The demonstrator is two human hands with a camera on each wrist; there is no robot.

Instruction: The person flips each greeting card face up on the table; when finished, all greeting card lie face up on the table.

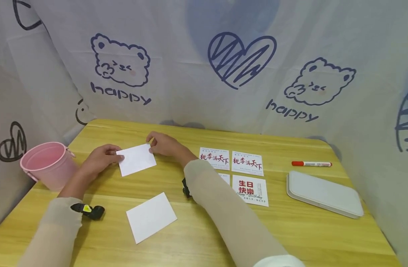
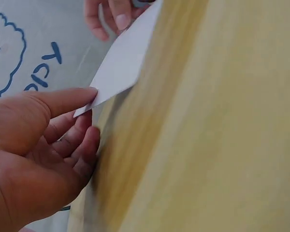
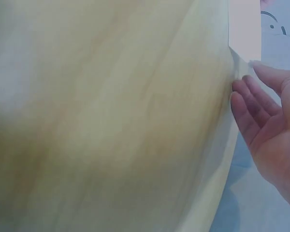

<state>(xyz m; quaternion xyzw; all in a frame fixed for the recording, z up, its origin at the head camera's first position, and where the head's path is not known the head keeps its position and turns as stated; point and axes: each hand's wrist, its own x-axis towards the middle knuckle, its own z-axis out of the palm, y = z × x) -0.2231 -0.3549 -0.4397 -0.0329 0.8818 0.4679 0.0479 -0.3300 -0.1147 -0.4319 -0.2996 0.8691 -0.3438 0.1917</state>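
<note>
In the head view, a blank white card (image 1: 137, 160) is held up slightly over the table between both hands. My left hand (image 1: 102, 159) pinches its left edge, thumb on the face and fingers behind, as the left wrist view also shows of the card (image 2: 123, 63). The right hand (image 1: 164, 144) holds the upper right corner; its thumb lies at the corner in the right wrist view, with the other fingers (image 3: 251, 104) bent behind. Nearer the table's front lies a second blank white card (image 1: 152, 218).
Printed cards with red characters (image 1: 248, 163) lie in a group beside the right forearm, which partly covers them. Further right are a red marker (image 1: 311, 164) and a closed white case (image 1: 324, 193). A pink bucket (image 1: 52, 167) stands at the left table edge. Printed curtains (image 1: 184, 74) hang behind.
</note>
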